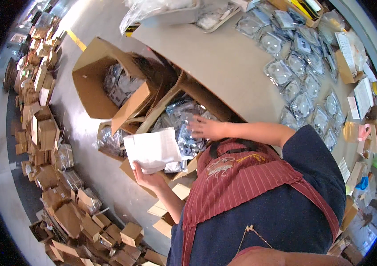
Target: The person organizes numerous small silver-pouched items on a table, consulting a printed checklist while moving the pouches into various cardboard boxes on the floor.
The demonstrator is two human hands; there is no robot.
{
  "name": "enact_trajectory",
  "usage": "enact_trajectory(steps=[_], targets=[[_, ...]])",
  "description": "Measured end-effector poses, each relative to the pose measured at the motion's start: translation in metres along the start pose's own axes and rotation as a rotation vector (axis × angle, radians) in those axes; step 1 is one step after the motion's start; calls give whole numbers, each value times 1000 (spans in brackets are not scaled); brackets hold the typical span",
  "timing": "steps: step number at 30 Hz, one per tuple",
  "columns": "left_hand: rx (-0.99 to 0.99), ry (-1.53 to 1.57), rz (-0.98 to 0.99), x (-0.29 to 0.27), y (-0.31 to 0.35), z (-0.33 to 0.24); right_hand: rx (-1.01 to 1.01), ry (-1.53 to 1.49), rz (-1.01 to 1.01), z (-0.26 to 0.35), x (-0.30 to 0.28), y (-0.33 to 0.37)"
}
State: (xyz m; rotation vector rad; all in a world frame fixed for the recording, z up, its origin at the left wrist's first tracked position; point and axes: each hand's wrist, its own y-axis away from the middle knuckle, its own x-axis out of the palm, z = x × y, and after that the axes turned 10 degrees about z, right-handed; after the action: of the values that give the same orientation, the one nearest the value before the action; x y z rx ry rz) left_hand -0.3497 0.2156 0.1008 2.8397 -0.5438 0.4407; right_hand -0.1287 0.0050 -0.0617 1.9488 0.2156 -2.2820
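My left hand (147, 178) grips a white sheet of paper (151, 148) by its lower edge, thumb on top; faint print shows on it. The paper hangs over one side of an open cardboard box (164, 99) at my front. Inside that box lie several clear and silvery plastic bags (178, 116) with parts in them; their contents are hard to make out. Above these bags is my right hand (204, 127), its fingers spread and seemingly nothing in them. Whether its fingertips touch the bags I cannot tell.
Beyond stands another open carton (92, 82) with bagged parts inside. A table (224, 62) bears many flat bagged parts (301, 104) at right and a plastic-lined tray (166, 15) at its far edge. Stacked cardboard boxes (46, 133) line the floor at left.
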Motion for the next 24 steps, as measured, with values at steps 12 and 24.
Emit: enact_trajectory(steps=[12, 24], targets=[[19, -33, -80, 13, 21, -10, 1634, 61, -162, -203, -116, 206], [34, -115, -72, 45, 18, -15, 1310, 71, 264, -261, -153, 273]])
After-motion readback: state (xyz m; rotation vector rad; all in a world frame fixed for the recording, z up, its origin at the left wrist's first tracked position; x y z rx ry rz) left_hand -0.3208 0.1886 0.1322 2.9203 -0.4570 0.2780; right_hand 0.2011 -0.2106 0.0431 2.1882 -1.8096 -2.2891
